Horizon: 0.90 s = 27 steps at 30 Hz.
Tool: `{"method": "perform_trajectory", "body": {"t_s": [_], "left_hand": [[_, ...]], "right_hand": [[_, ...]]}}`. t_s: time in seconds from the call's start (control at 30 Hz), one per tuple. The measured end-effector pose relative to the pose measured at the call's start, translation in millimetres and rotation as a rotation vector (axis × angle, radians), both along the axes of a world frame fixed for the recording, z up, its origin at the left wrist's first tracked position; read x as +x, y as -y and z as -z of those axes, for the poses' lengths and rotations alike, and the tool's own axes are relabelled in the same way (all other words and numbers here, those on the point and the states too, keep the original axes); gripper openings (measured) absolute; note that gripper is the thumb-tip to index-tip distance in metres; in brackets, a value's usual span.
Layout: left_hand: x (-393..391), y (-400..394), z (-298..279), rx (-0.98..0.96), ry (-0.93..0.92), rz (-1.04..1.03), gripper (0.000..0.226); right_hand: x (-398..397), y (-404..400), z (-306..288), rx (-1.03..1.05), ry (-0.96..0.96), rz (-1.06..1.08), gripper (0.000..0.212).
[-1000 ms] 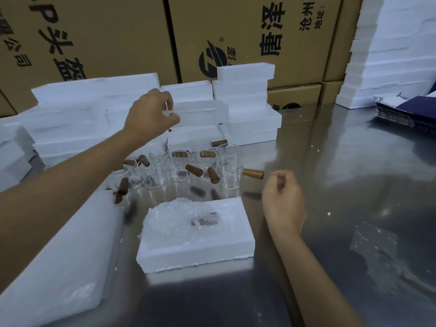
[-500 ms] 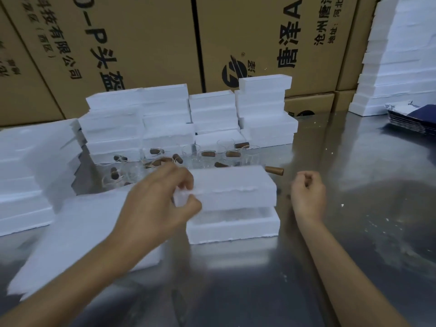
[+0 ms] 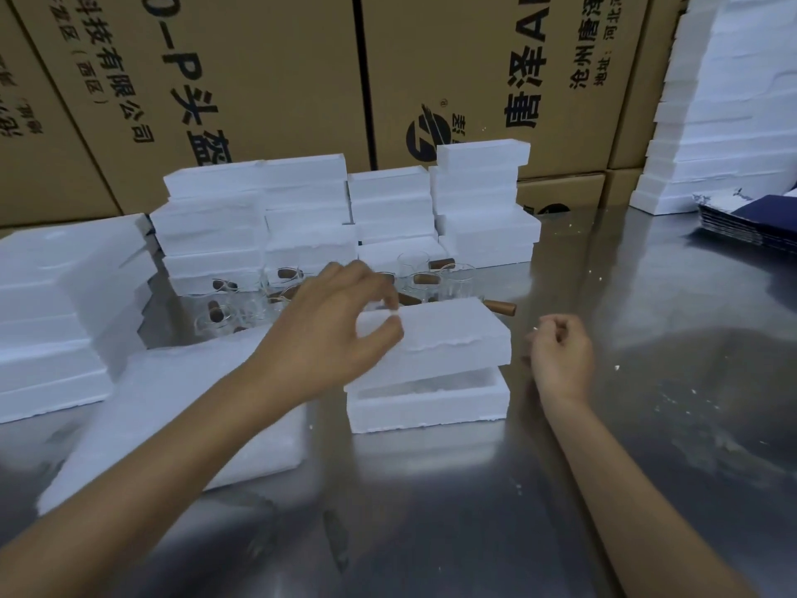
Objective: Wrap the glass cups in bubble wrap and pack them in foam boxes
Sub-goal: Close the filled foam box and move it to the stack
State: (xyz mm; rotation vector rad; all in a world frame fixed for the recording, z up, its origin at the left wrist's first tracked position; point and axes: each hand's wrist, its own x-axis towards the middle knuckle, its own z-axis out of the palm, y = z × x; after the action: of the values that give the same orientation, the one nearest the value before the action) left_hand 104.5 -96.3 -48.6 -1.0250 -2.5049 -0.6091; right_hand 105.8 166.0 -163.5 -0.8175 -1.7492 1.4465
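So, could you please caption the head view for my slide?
Left hand holds a foam lid tilted over the foam box; right hand is empty.

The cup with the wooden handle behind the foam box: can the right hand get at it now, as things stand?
Probably yes. The right hand holds nothing and hangs beside the foam box. The cup's wooden handle sticks out past the lid, with bare table between. The left hand holds the lid, away from that path.
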Motion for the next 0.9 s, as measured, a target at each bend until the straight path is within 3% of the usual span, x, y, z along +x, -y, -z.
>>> {"method": "perform_trajectory", "body": {"t_s": [0.07,0.13,0.2,0.27,0.5,0.7,0.9], "left_hand": [[-14,-15,-2,-0.047,0.141,0.05,0.038],[-26,-30,4,-0.255,0.318,0.054,0.053],[-35,-40,14,-0.427,0.438,0.051,0.056],[-40,-41,22,-0.464,0.495,0.055,0.057],[-40,-35,44,-0.532,0.254,0.1,0.056],[-41,-32,47,-0.495,0.248,0.117,0.051],[-41,-35,45,-0.494,0.273,0.105,0.054]], "right_hand": [[0,-1,0,-0.001,-0.001,-0.003,0.016],[1,-2,-1,-0.009,-0.01,-0.003,0.016],[1,-4,-1,-0.025,-0.02,0.003,0.016],[0,-5,0,-0.041,-0.031,-0.001,0.017],[-6,-9,7,-0.019,-0.052,0.009,0.018],[-1,-5,4,-0.019,-0.063,-0.044,0.017],[27,21,-13,-0.093,-0.018,-0.46,0.023]]}}
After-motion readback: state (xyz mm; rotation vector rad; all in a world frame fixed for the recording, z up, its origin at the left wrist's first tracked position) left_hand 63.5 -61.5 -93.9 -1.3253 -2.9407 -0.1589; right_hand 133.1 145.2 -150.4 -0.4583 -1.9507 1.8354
